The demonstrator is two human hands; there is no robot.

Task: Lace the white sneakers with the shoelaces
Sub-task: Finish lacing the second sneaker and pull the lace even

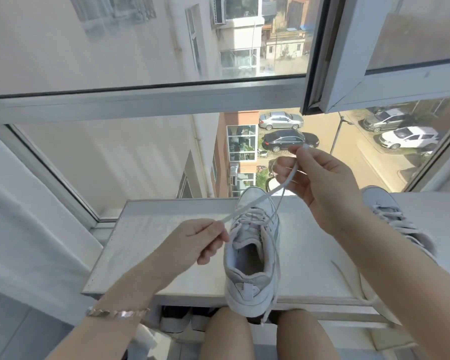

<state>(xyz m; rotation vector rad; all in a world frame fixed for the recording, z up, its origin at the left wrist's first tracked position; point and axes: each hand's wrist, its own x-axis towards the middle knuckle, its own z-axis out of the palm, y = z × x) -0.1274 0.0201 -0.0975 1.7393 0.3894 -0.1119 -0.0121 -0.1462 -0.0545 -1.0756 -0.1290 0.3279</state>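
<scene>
Sneaker (244,235) between left hand (192,241), right hand (322,188) pinching shoelace (257,201).

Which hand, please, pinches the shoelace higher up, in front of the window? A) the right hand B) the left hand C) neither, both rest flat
A: the right hand pinches the shoelace raised above the sneaker, while the left hand pinches it low beside that shoe.

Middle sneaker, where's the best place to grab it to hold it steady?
Take the sneaker by its heel, from the near side, fingers over the open collar: the heel hangs off the table edge toward you, clear of the lace pulled taut up front.
</scene>
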